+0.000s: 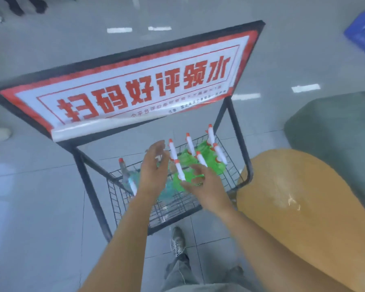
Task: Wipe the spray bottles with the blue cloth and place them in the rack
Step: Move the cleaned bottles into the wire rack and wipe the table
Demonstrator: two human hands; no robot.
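Head view, frame motion-blurred. Far left: pale tiled floor (40, 207) with a light shoe at the edge. Black metal-framed rack (89, 186) stands on the floor, topped by a tilted white sign with red border and large red characters (135, 85); below it sits a black wire basket (122, 199). At the basket's left end, one clear bluish spray bottle with white nozzle and red tip (125, 175) leans, partly hidden by the left forearm. Left hand (154, 169) hovers over the basket's middle, palm turned inward, fingers loosely spread and slightly bent, grasping nothing; whether the fingertips touch the nearest nozzle cannot be told through the blur. Right of it, a cluster of green translucent spray bottles with white nozzles and red tips (200, 152) stands upright in the right half of the basket, nozzles pointing up and away. Right hand (204, 184) is over the nearest green bottle, fingers splayed and released, tips near or on the green plastic; contact is unclear, no closed grasp visible. No blue cloth can be made out in either hand. Below the basket, a grey trouser leg and a worn grey sneaker (178, 241) on the floor. Right side: rounded orange-brown desk (303, 207) top just beside the rack's right leg, with a glare patch. Behind it, a grey-green block; a blue object at the top right corner.
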